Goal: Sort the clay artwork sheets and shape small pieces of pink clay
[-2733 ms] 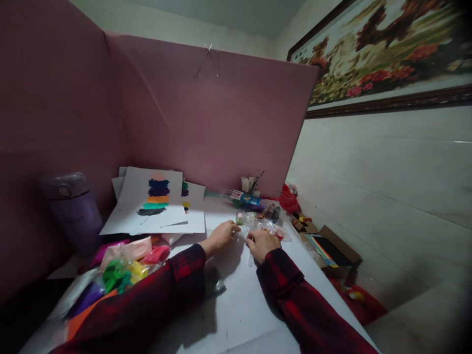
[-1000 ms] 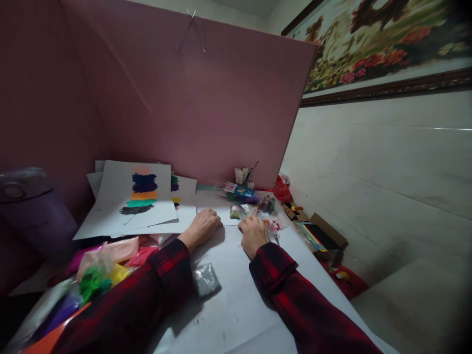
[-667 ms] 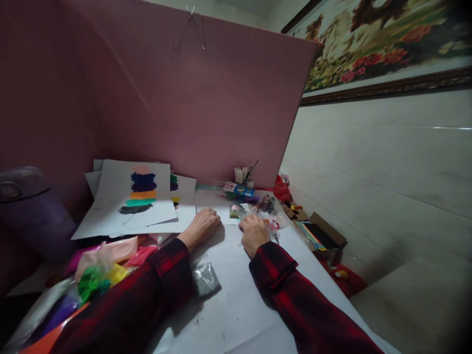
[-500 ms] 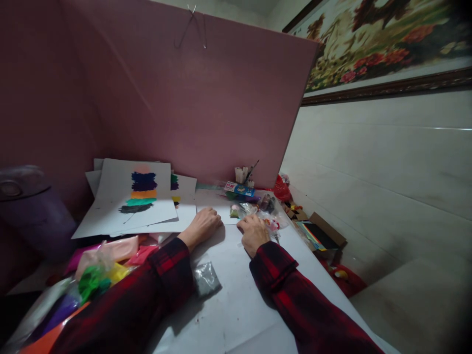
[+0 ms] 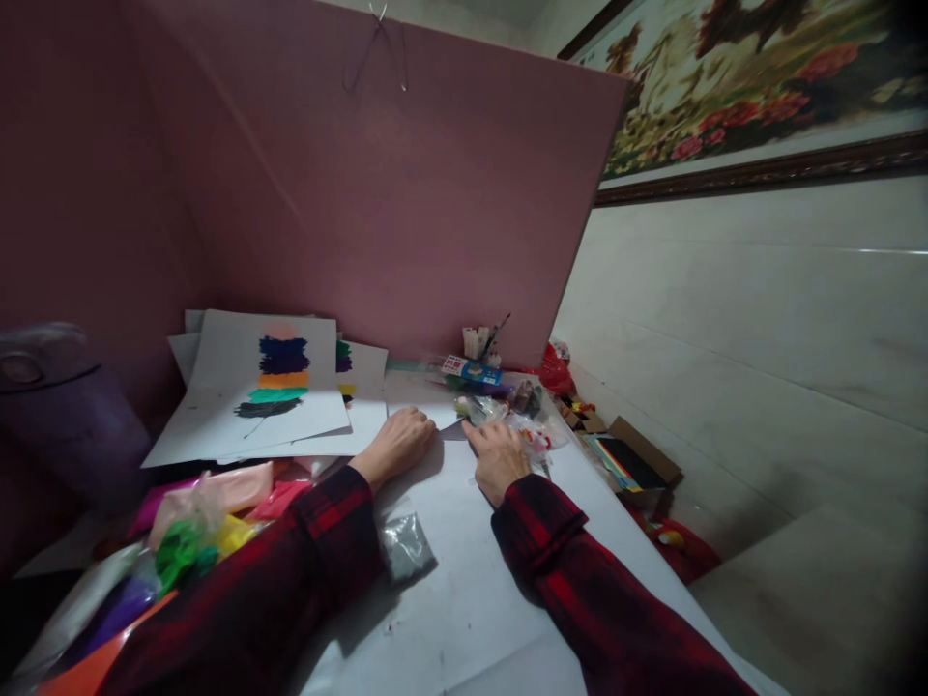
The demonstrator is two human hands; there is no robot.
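Shows, at the back, a smooth pink board (image 5: 391,213), broad and flat. To the right, glossy pale tiles on the wall (image 5: 761,338), and above them a picture (image 5: 739,87) in a dark carved frame. Below, a flat white table (image 5: 493,599). Across it, two red-and-black plaid cloth sleeves (image 5: 253,590). At left, blurred, a rounded purple bottle (image 5: 69,416). Beside it, overlapping flat paper sheets (image 5: 217,387), the top one painted in ragged-edged colour bands. In front of them, a heap of soft, glossy, bright packets (image 5: 239,488). Off the table's right side, an open cardboard box (image 5: 645,440) with coloured strips inside.

With the left hand (image 5: 401,440), rests just beside the sheets, fingers bent and close together; cannot tell whether anything is under them. With the right hand (image 5: 499,459), points the index finger forward, apart from the curled others, close to crinkled clear bags (image 5: 493,406); cannot tell whether touching. Near the left cuff, on the table, a squarish grey packet (image 5: 408,551) in shiny film. Behind the bags, a flat blue-and-white pack (image 5: 471,371), then a small white holder (image 5: 475,340) and a slim, tilted brush (image 5: 498,332).
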